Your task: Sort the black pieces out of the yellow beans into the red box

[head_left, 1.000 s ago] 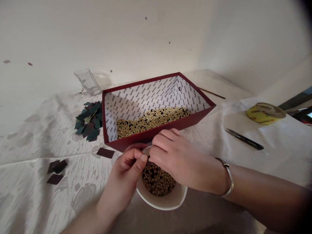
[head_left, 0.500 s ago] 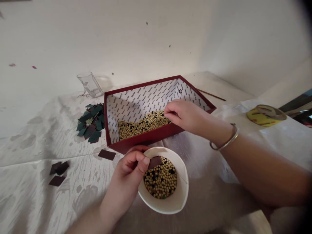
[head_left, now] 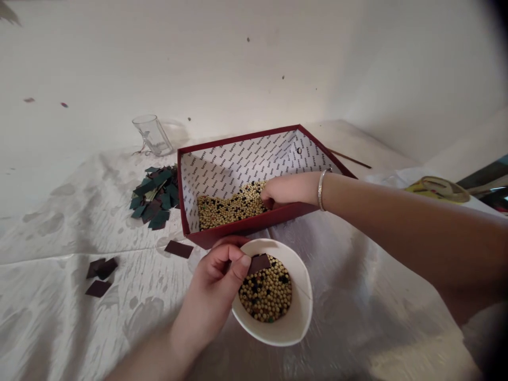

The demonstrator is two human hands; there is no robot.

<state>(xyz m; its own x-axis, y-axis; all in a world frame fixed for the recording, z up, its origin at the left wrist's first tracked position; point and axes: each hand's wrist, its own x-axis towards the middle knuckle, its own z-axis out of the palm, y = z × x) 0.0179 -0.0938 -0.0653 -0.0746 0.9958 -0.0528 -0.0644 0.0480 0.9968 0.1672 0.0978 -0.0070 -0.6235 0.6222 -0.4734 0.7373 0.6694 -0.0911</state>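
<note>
My left hand [head_left: 216, 286] grips a white paper cup [head_left: 299, 312] by its rim, tilted toward me, and pinches a small dark brown card piece [head_left: 260, 263] against the inside. Pale yellow and black beads [head_left: 265, 293] cover the cup's bottom. Beyond it stands a dark red box [head_left: 242, 225] with a printed white lining, holding a heap of similar beads [head_left: 230, 206]. My right hand [head_left: 283, 190] reaches down into the box at the heap's right side, fingers curled. Its fingertips are hidden, so whatever they hold does not show.
Left of the box lies a pile of dark green and brown card pieces [head_left: 154, 196]. Loose brown pieces [head_left: 178, 248] lie nearer. A clear glass mug [head_left: 153, 135] stands behind the pile, a thin stick [head_left: 349, 157] behind the box, and a yellow tape roll [head_left: 442, 189] at right.
My right hand has gone lower and deeper into the box, down to the beads. My left hand still holds the cup and card piece; the whole view has shifted slightly.
</note>
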